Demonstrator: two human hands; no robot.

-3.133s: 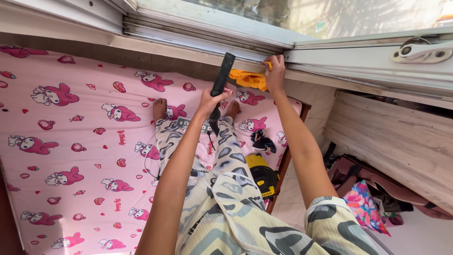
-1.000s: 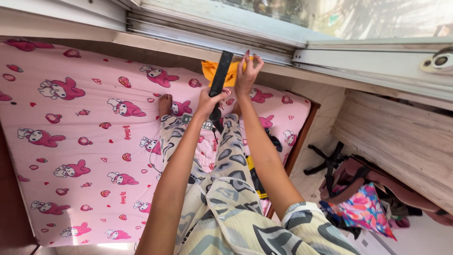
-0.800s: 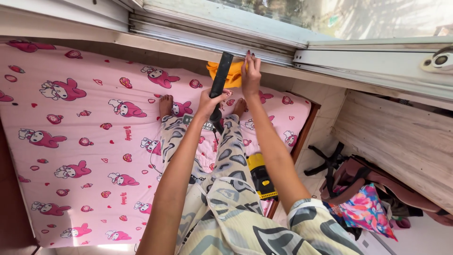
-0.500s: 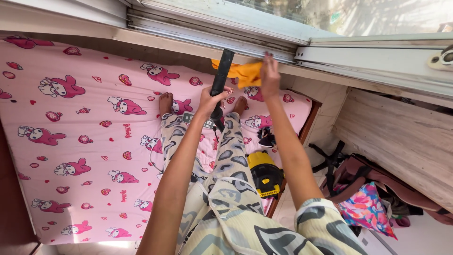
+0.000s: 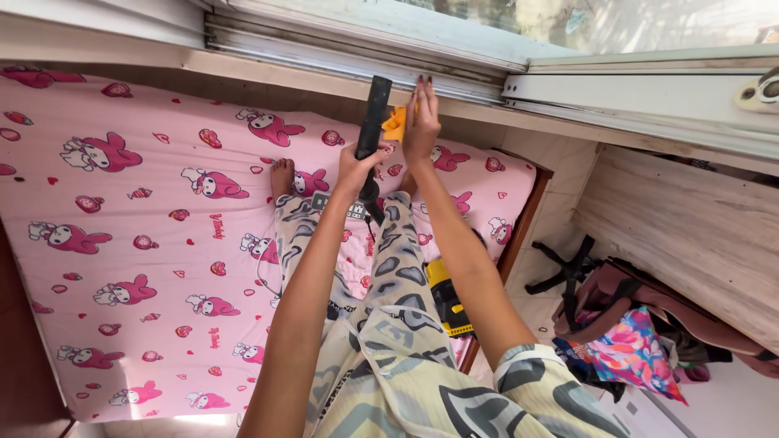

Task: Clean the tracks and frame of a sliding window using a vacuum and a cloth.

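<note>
I stand on a bed and reach up to a window sill. My left hand (image 5: 355,169) grips a black vacuum nozzle tube (image 5: 372,122) that points up at the metal window track (image 5: 341,61). Just to its right, my right hand (image 5: 421,122) presses an orange cloth (image 5: 395,123) against the sill below the track, fingers pointing up. Most of the cloth is hidden behind that hand.
Under me lies a mattress with a pink cartoon-print sheet (image 5: 138,235). A yellow and black vacuum body (image 5: 445,304) sits by my legs at the bed edge. On the floor at right are a dark bag (image 5: 592,280), colourful fabric (image 5: 633,357) and a wooden board (image 5: 690,235).
My right hand slid the orange cloth back and forth along the sill and now holds it left again, next to the nozzle. The left hand kept the tube nearly still.
</note>
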